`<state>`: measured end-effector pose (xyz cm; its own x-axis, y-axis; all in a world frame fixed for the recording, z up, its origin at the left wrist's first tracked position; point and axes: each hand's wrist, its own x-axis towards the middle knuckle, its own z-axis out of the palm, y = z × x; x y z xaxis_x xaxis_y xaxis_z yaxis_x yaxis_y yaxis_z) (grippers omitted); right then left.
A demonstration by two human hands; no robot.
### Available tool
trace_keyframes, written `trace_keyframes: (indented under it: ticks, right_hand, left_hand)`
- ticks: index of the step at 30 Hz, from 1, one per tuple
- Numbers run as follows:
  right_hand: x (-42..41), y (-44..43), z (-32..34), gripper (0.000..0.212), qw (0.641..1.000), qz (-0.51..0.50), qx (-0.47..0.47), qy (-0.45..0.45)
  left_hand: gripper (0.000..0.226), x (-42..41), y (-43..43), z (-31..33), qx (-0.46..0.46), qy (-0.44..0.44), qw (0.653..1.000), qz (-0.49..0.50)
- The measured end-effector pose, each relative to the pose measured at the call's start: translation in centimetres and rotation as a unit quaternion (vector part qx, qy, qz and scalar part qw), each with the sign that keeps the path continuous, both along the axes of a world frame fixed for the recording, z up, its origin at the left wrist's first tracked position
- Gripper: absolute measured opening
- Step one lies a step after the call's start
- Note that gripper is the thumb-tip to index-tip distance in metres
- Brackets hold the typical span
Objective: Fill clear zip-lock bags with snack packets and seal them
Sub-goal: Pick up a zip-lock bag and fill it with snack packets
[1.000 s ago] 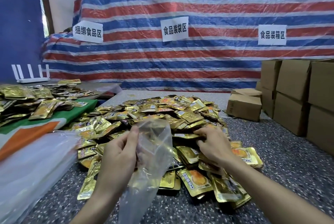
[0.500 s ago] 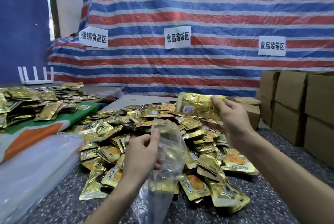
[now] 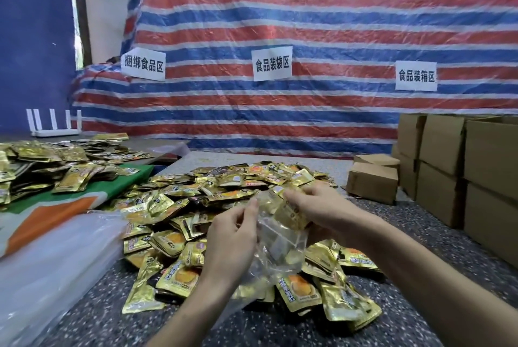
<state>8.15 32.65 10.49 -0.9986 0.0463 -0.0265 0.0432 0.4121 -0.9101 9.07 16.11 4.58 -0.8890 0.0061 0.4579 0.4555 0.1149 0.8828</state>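
Speckled table (image 3: 414, 215) under gold packets (image 3: 173, 206), striped tarp (image 3: 308, 24) behind (cartons (image 3: 462, 172) right); left hand (image 3: 229, 237) pinches bag (image 3: 277, 243), right hand (image 3: 322, 206) grips packet (image 3: 291, 213).

Blurred: gold packet (image 3: 291, 213) at the mouth of the clear bag (image 3: 280, 240); I cannot tell how far in it sits. Hidden: the bag's lower end, behind the left hand (image 3: 232, 240). Cut off: cardboard boxes (image 3: 490, 164) at the right edge, stacked plastic (image 3: 50, 262) at the lower left.

The right hand (image 3: 316, 206) is down from the upper middle and now pushes the shiny gold snack packet (image 3: 288, 213) into the clear plastic bag (image 3: 276, 245) at center frame.
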Motion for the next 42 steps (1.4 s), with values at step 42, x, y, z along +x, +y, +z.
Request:
trace_keyframes:
  ticks: [42]
  right_hand:
    - [3.7, 4.8, 0.6, 0.024, 0.937, 0.042, 0.142, 0.316]
  left_hand:
    - [0.039, -4.9, -8.0, -7.5, -0.418, -0.06, 0.903, 0.075]
